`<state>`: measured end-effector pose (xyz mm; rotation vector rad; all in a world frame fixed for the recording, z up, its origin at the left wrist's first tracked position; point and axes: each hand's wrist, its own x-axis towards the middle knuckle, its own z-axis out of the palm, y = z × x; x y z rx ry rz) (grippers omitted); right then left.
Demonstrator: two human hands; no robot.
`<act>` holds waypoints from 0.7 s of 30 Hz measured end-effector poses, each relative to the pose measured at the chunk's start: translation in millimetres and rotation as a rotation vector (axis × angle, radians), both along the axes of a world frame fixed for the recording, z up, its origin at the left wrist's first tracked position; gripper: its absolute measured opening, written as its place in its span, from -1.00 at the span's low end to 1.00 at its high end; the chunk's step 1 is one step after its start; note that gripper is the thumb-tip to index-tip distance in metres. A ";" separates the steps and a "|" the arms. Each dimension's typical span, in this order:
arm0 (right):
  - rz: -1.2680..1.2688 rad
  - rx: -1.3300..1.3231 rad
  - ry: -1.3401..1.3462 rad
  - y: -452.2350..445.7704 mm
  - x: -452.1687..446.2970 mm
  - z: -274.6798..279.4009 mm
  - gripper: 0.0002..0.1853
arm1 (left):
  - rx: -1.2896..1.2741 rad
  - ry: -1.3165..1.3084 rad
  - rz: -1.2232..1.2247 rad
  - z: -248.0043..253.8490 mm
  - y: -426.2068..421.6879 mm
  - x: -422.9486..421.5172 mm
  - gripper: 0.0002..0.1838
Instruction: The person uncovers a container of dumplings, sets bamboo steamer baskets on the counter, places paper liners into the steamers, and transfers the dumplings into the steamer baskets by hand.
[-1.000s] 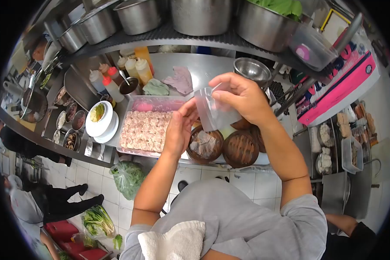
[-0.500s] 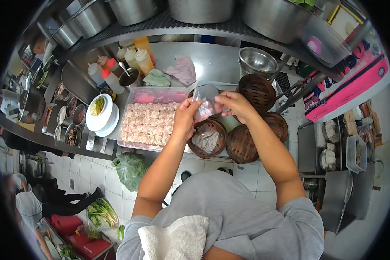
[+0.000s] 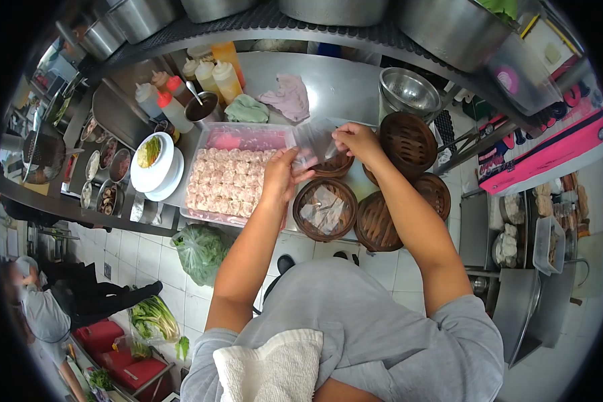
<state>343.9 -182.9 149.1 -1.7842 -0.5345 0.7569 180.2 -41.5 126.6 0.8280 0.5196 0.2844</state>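
Observation:
A clear plastic bag hangs between my two hands, above the steel counter. My left hand is at its left side, fingers bent around the lower left edge. The fingertips of my right hand pinch its upper right edge. Left of the bag lies a plastic tray with rows of pale dumplings. Below the hands stands an open bamboo steamer with clear plastic pieces inside. Slatted steamer lids sit to its right.
Squeeze bottles, a sauce pot and cloths are at the back. White plates stand left of the tray. A metal colander is at the back right. Pots line an overhead shelf. Another person stands at the lower left.
The bag first rose between my spread hands, then came lower over the steamers, and now it is tilted between them. My right hand has moved down from above the bag to its side.

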 end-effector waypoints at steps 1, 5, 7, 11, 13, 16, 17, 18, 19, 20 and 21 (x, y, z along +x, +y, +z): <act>0.002 -0.033 -0.030 3.6 3.6 -3.2 -0.73 | 0.049 0.045 0.015 -0.7 1.8 -0.6 -0.81; -0.059 -0.048 -0.115 14.6 -1.7 -11.1 -0.69 | 0.027 0.045 0.038 -7.4 8.4 -4.8 -0.82; -0.042 -0.035 -0.064 16.7 -0.1 -18.4 -0.69 | 0.026 0.050 0.044 -10.7 10.4 -5.3 -0.82; -0.005 -0.097 -0.064 19.5 8.9 -33.6 -0.72 | 0.026 0.063 0.084 -18.2 17.3 -12.9 -0.81; 0.011 -0.179 -0.151 21.2 12.3 -33.7 -0.74 | 0.027 0.058 0.106 -21.4 23.6 -21.2 -0.81; 0.035 -0.350 -0.324 25.9 18.1 -37.6 -0.78 | 0.025 0.054 0.158 -21.5 29.3 -37.9 -0.82; 0.046 -0.439 -0.412 26.9 18.9 -40.3 -0.80 | 0.022 0.054 0.191 -20.8 30.3 -43.7 -0.82; 0.044 -0.441 -0.410 26.4 17.7 -41.8 -0.80 | 0.023 0.071 0.218 -19.9 30.9 -48.6 -0.84; 0.036 -0.497 -0.531 26.2 16.7 -43.0 -0.80 | 0.022 0.072 0.215 -18.9 31.0 -53.8 -0.84; 0.028 -0.551 -0.652 26.5 15.6 -44.2 -0.80 | 0.029 0.058 0.235 -17.5 30.6 -59.7 -0.85; 0.028 -0.552 -0.651 28.3 15.0 -47.9 -0.80 | 0.038 0.044 0.256 -16.4 29.2 -64.9 -0.86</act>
